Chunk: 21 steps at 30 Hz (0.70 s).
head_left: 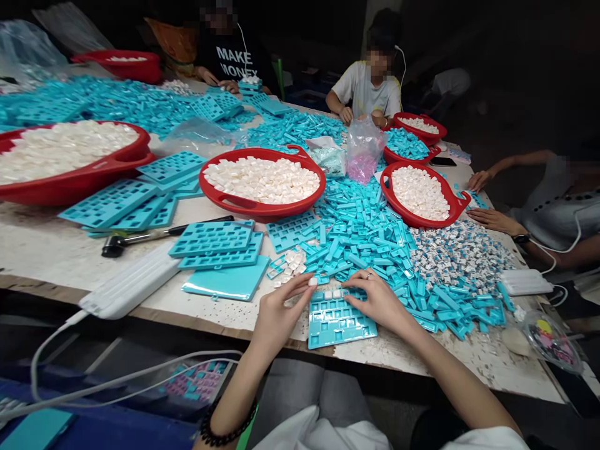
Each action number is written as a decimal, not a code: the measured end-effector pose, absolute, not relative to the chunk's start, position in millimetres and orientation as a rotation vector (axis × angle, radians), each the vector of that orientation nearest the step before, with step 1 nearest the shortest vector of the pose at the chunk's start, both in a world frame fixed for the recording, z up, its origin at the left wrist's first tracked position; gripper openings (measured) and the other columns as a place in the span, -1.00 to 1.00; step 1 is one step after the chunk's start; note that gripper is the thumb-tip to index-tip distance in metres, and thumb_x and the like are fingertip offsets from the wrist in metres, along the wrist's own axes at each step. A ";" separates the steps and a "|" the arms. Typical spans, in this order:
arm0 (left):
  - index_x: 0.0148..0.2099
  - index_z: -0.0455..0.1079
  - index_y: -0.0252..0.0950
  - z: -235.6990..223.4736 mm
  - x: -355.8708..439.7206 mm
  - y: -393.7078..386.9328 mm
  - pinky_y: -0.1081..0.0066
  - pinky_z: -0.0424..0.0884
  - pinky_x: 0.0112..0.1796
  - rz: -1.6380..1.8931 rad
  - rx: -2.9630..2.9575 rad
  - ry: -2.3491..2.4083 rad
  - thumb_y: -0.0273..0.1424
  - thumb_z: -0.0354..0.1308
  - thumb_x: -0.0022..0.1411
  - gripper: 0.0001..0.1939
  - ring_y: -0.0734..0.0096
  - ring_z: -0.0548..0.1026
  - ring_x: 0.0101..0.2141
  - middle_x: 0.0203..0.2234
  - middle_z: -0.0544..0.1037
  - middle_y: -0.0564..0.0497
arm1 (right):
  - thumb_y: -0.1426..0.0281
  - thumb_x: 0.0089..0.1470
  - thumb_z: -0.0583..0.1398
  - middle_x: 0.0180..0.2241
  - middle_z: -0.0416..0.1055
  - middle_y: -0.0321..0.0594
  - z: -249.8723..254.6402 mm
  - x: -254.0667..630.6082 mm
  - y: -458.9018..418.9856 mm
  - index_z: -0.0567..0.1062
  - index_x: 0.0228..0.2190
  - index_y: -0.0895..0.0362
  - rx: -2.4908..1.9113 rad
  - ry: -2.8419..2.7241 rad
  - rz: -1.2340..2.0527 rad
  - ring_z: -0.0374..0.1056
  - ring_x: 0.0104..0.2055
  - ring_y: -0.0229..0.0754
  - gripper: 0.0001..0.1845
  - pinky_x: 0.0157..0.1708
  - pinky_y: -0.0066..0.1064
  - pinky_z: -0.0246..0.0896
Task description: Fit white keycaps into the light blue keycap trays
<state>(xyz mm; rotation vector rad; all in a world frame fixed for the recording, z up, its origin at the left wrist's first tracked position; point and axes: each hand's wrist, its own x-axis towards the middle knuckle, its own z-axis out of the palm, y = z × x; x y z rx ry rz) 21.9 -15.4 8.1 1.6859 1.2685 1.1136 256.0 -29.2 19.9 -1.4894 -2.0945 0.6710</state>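
A turquoise plastic grid tray (338, 322) lies at the table's near edge, with a few small white pieces (332, 293) set in its top row. My left hand (277, 312) pinches one white piece at the tray's upper left corner. Over the tray's upper right corner rests my right hand (377, 298), ring on one finger, its fingertips pressed down on the top row. A heap of small turquoise parts (360, 244) lies just beyond both hands. A few loose white pieces (291, 261) sit to the left of the heap.
Red bowls of white pieces (262, 180) (419, 194) (60, 150) stand across the table. Stacked turquoise trays (213, 245), a small hammer (154, 235) and a white power bank (129, 289) lie at left. Other people sit at the far side and right; a hand (492, 219) rests near the mixed pile (459, 253).
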 end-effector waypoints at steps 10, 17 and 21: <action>-0.07 0.58 -0.18 7.2 59.6 -12.0 0.05 0.32 0.22 1.002 1.769 1.106 -0.18 0.22 0.28 -0.73 0.19 0.66 -0.19 -0.20 0.69 0.03 | 0.37 0.19 0.27 -0.19 0.58 -0.21 27.9 257.1 -29.5 0.58 -0.16 0.03 -1.244 -1.945 0.592 0.48 -0.12 -0.13 -0.85 0.00 -0.26 0.29; -0.04 0.59 -0.11 -4.4 60.1 -10.6 0.02 0.32 0.20 0.952 1.879 1.102 -0.18 0.22 0.28 -0.74 0.13 0.57 -0.01 -0.12 0.67 0.04 | 0.34 0.18 0.28 -0.25 0.59 -0.21 31.2 268.3 -22.4 0.60 -0.22 0.04 -1.293 -2.026 0.739 0.50 -0.18 -0.13 -0.89 -0.12 -0.33 0.34; -0.02 0.58 -0.11 -10.0 59.2 -9.1 0.02 0.31 0.18 0.919 1.955 1.080 -0.26 0.21 0.30 -0.76 0.13 0.57 -0.01 -0.10 0.66 0.01 | 0.40 0.14 0.31 -0.30 0.57 -0.23 32.2 272.1 -20.3 0.60 -0.22 0.06 -1.311 -2.063 0.761 0.48 -0.21 -0.15 -0.87 -0.18 -0.37 0.33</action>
